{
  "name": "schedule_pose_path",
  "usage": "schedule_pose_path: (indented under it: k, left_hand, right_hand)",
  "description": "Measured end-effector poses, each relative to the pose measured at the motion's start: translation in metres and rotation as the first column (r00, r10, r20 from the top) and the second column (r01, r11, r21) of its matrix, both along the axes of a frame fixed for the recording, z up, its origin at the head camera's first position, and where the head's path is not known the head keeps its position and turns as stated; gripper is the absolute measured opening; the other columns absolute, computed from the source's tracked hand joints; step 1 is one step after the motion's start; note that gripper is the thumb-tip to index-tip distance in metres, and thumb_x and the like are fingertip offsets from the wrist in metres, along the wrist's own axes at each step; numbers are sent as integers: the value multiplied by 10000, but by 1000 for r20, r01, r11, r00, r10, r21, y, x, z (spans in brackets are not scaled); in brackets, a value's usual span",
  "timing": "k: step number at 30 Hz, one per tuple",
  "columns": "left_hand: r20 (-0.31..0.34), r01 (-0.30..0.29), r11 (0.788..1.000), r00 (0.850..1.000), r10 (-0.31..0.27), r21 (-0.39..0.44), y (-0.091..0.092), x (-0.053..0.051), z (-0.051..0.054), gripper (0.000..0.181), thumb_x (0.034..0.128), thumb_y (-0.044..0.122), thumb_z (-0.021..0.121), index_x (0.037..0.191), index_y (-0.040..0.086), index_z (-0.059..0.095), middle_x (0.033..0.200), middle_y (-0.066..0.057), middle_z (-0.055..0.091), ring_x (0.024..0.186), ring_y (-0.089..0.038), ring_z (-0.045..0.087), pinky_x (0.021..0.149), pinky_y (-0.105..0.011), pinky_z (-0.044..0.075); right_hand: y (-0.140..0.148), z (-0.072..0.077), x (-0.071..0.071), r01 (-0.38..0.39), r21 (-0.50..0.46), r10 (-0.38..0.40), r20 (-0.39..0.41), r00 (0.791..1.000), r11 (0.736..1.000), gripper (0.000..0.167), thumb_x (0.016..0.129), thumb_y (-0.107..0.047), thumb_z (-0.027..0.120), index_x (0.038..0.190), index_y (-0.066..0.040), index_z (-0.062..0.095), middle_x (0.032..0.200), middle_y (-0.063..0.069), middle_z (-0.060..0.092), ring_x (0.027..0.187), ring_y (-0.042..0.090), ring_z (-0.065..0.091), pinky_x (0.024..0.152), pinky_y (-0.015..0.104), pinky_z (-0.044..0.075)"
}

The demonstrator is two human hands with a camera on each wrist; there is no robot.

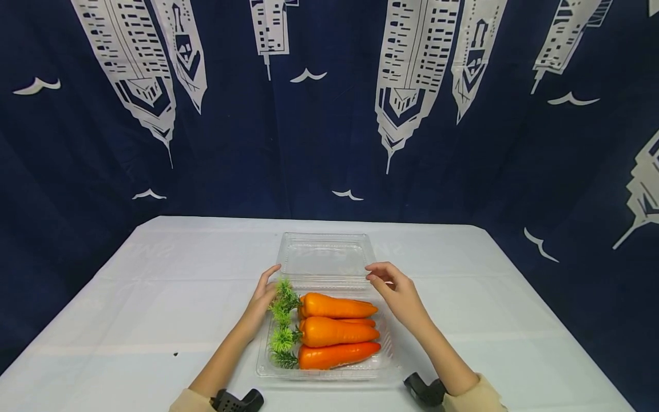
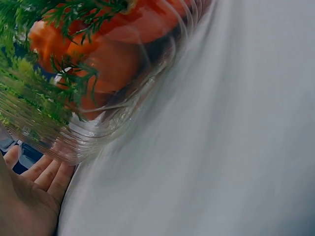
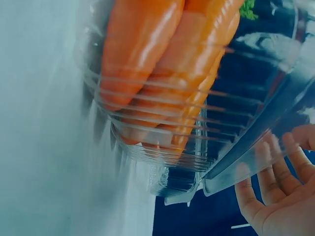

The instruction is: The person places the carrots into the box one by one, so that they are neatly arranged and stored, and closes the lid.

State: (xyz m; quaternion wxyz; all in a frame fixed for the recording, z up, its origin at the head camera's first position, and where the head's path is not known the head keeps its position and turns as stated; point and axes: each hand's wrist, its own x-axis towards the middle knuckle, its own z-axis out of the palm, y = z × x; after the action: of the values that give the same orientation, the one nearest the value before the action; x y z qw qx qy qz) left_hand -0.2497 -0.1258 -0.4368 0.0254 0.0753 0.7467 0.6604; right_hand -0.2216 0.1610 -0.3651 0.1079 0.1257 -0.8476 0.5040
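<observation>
A clear plastic clamshell box [image 1: 324, 375] sits on the table with its lid [image 1: 329, 254] folded back, away from me. Inside lie several orange carrots [image 1: 340, 332], their green leafy tops [image 1: 282, 340] towards the left. My left hand [image 1: 261, 303] is at the box's far left side; in the left wrist view its fingers [image 2: 48, 174] extend along the ribbed wall. At the far right, near the hinge and the lid's corner, is my right hand [image 1: 399, 292]. Its loosely bent fingers [image 3: 268, 179] show close to the clear rim in the right wrist view; contact is unclear.
A white cloth covers the table [image 1: 170, 297]. Behind it hangs a dark blue curtain [image 1: 309, 143] with white building prints. A small dark speck [image 1: 175, 354] lies left of the box. Black wrist mounts [image 1: 238, 400] sit near the sleeves.
</observation>
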Motion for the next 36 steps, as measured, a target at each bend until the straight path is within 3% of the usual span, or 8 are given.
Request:
schedule_pose_path:
  k: [6, 14, 18, 21, 25, 29, 32, 36]
  left_hand:
    - [4, 2, 1000, 1000, -2, 13, 0, 0, 0, 558, 873, 98, 334, 1398, 265, 243, 1290, -195, 433, 955, -182, 473, 786, -300, 399]
    - [-1, 2, 1000, 1000, -2, 15, 0, 0, 0, 568, 870, 97, 329, 1409, 245, 228, 1267, -206, 443, 904, -174, 479, 756, -301, 403]
    - [-6, -2, 1000, 1000, 2, 2, 0, 0, 0, 565, 875, 99, 325, 1410, 250, 226, 1321, -210, 404, 971, -215, 469, 770, -304, 393]
    - [-5, -2, 1000, 1000, 2, -3, 0, 0, -1, 564, 875, 103, 323, 1410, 252, 226, 1354, -212, 375, 1018, -241, 457, 782, -306, 388]
    - [-3, -1, 1000, 1000, 1, -3, 0, 0, -1, 569, 873, 101, 323, 1414, 245, 222, 1311, -210, 407, 946, -204, 465, 765, -305, 390]
    - [-8, 0, 1000, 1000, 0, -4, 0, 1, 0, 567, 875, 105, 323, 1415, 241, 219, 1288, -208, 425, 926, -193, 463, 763, -308, 390]
    - [-13, -1, 1000, 1000, 1, -6, 0, 2, 1, 563, 875, 110, 327, 1410, 256, 227, 1331, -203, 400, 1019, -242, 457, 805, -327, 383]
    - [-19, -1, 1000, 1000, 1, -8, 0, 1, 0, 564, 874, 107, 334, 1407, 261, 234, 1361, -201, 379, 1124, -286, 434, 858, -348, 373]
  right_hand:
    - [0, -2, -12, 37, -64, -34, 43, 999, 997, 240, 885, -226, 557, 1095, -115, 596, 990, 83, 624, 883, 64, 564, 805, 200, 458]
    - [1, -9, -27, 77, -166, -62, 93, 994, 983, 262, 887, -97, 509, 1142, -71, 561, 1032, 180, 597, 844, 104, 582, 760, 170, 474]
    - [1, -14, -33, 106, -207, -81, 126, 989, 973, 271, 888, -84, 499, 1150, -39, 551, 1035, 201, 586, 829, 114, 579, 744, 170, 470]
    - [3, -19, -38, 129, -232, -98, 139, 985, 964, 269, 881, -74, 505, 1141, -19, 548, 1006, 180, 584, 865, 192, 586, 737, 171, 470]
    - [6, -28, -44, 154, -246, -119, 153, 981, 957, 278, 875, -75, 506, 1142, -7, 540, 989, 148, 576, 906, 250, 575, 736, 168, 464]
    - [11, -33, -48, 178, -245, -133, 190, 973, 953, 284, 880, -111, 504, 1148, -21, 533, 973, 77, 570, 924, 187, 566, 773, 189, 464]
    - [14, -37, -50, 200, -240, -148, 218, 965, 950, 287, 878, -126, 504, 1146, -31, 537, 958, 29, 561, 911, 138, 562, 808, 237, 478]
    - [16, -41, -53, 215, -241, -153, 252, 956, 946, 305, 875, -130, 506, 1160, -25, 530, 1000, 66, 560, 870, 82, 542, 812, 274, 486]
